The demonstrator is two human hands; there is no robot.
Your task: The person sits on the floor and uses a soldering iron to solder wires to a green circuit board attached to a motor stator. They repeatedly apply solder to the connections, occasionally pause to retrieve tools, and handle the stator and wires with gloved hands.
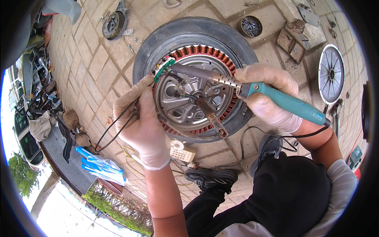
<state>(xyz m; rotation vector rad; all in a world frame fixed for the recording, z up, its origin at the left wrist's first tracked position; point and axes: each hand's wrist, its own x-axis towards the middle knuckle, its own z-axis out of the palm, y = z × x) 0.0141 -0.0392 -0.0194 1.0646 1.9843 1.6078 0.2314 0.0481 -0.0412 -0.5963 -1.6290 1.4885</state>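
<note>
My right hand (272, 94), in a pale thin glove, grips the teal handle of a soldering iron (296, 108). The iron's metal barrel points left, its tip end beside a small green circuit board (163, 71). Gloved too, my left hand (144, 130) is closed with its fingertips at the board's lower edge. A black cable (103, 139) loops out from between its fingers. Under both hands lies a hub motor stator (185, 104) with copper windings round its rim, resting on a black tire (189, 29). A rusty axle (209, 112) stands up from its middle. The exact tip contact is hidden.
A block with a roll of solder wire (178, 146) sits near my shoes (211, 177). A round silver cover (331, 74), a rusty metal box (291, 45) and a small drum (250, 26) lie on the paving. Plastic-wrapped blue packages (102, 166) are at left.
</note>
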